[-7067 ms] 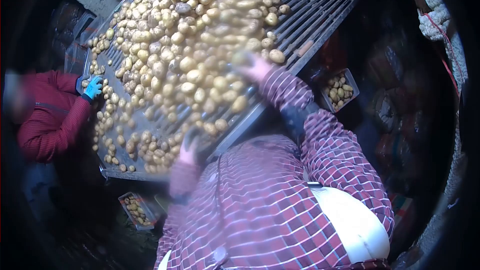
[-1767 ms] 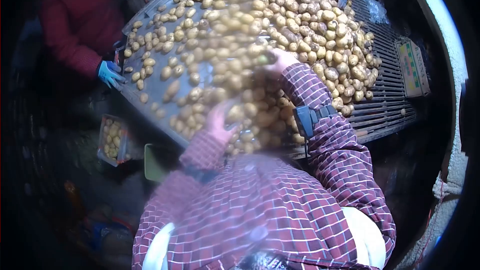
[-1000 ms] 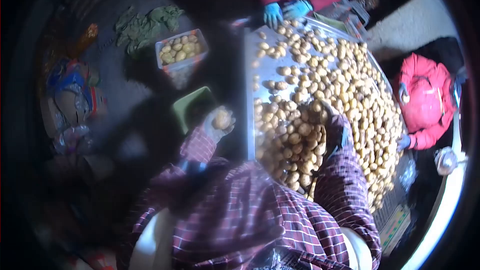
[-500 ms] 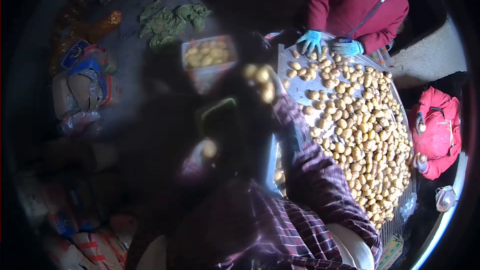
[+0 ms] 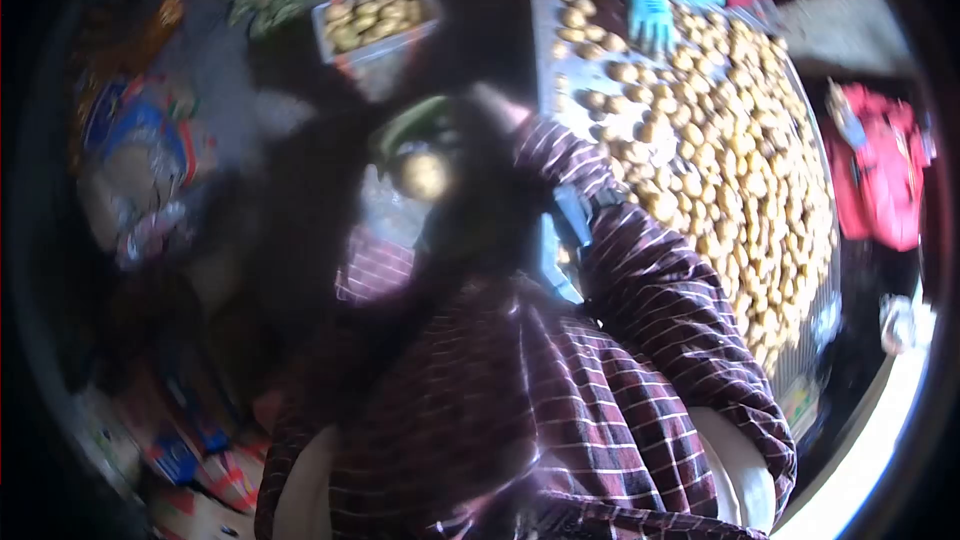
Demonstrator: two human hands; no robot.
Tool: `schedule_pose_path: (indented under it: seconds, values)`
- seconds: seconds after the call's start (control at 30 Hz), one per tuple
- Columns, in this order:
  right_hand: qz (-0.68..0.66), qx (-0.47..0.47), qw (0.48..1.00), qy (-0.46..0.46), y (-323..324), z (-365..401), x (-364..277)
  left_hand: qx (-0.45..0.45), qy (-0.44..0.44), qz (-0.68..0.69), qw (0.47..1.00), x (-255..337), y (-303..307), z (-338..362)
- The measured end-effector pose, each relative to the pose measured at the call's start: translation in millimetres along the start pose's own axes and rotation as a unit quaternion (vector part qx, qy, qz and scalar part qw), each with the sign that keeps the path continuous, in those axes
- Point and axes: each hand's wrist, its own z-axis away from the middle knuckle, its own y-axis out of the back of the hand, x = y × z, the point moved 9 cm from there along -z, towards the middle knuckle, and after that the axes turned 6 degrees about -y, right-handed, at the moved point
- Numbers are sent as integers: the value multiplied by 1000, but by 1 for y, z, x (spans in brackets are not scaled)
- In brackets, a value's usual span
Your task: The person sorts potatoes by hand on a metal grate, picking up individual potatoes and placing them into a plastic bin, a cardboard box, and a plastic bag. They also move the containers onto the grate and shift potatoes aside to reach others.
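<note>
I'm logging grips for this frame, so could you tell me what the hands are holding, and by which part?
It cannot be told: a potato shows just beyond the left sleeve, but blur hides any grip on it.

Right arm [image 5: 600, 230] stretched forward; left arm [image 5: 375, 265] lower, bent — hands blurred

A single potato [image 5: 425, 176], round and pale yellow, shows as a blurred spot just below the rim of a green bin [image 5: 408, 126], off the left edge of the worktop [image 5: 548, 10]. Whether it is held or loose in the air cannot be told. The other potatoes [image 5: 745, 140], small and yellow-brown, lie heaped close together across the worktop.
</note>
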Motion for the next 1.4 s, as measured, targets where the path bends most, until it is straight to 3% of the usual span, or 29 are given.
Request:
schedule_pose_path:
  seconds: [0.07,0.13,0.17,0.2,0.23,0.3,0.33,0.37,0.4,0.43,0.5,0.53,0.57,0.6,0.63,0.67,0.7,0.73,0.77,0.8,0.83,0.93,0.97,1.03,1.1,1.17,1.2,1.33,1.4]
  values:
    - [-47,-14,996,73,1,46,19,-88,95,-6,992,-34,-59,9]
    - [-200,38,974,103,35,97,12,-92,77,-146,982,-59,-70,4]
    - [-541,3,834,-106,27,124,35,-122,86,-177,973,-75,-77,4]
    - [-534,35,843,-55,45,161,13,-146,104,-189,965,-92,-84,5]
    - [-510,88,851,-89,78,191,31,-245,177,-98,948,-115,-91,2]
    - [-512,151,846,-13,109,273,-6,-305,183,-216,909,-154,-71,-24]
    - [-421,194,885,30,129,314,-14,-311,122,-343,878,-170,-84,-18]
    - [-416,252,873,40,144,360,-13,-318,52,-459,828,-184,-99,-13]
    - [-421,326,845,42,155,414,-9,-347,12,-516,783,-203,-99,-19]
    - [-432,404,806,33,159,472,-1,-326,55,-525,784,-227,-105,-16]
    - [-470,543,696,7,149,594,21,-373,-62,-689,618,-267,-142,40]
    - [-476,529,695,103,158,641,60,-419,-62,-679,600,-293,-131,28]
    - [-457,612,628,149,137,690,63,-467,-66,-665,579,-317,-122,19]
    - [-487,628,567,219,123,734,89,-497,-40,-673,546,-345,-124,20]
    - [-507,564,578,301,103,775,117,-526,-18,-680,510,-371,-126,28]
    - [-526,615,512,287,66,803,129,-526,23,-686,503,-389,-143,51]
    - [-500,752,360,236,20,848,178,-627,-10,-626,464,-417,-132,35]
    - [-513,748,331,259,-12,865,207,-617,-13,-647,449,-437,-137,69]
    - [-522,755,291,271,-50,871,222,-604,4,-667,435,-452,-140,93]
    - [-550,750,222,292,-90,873,251,-655,9,-621,430,-474,-129,95]
    - [-583,731,194,297,-126,876,295,-679,38,-596,426,-487,-133,124]
    - [-572,749,-59,329,-235,843,380,-808,-145,-533,203,-523,-121,164]
    - [-574,743,-106,328,-269,820,389,-802,-103,-541,233,-527,-122,170]
    - [-592,715,-171,331,-310,781,416,-817,-197,-520,153,-536,-111,175]
    - [-603,692,-215,332,-342,752,436,-789,-236,-566,37,-543,-98,177]
    - [-610,678,-244,330,-363,737,454,-815,-315,-472,119,-527,-118,204]
    - [-612,675,-250,326,-368,740,459,-798,-321,-502,88,-529,-113,199]
    - [-613,703,-222,285,-361,792,446,-797,-262,-541,58,-524,-115,193]
    - [-582,765,-149,231,-326,837,423,-777,-236,-583,37,-520,-115,191]
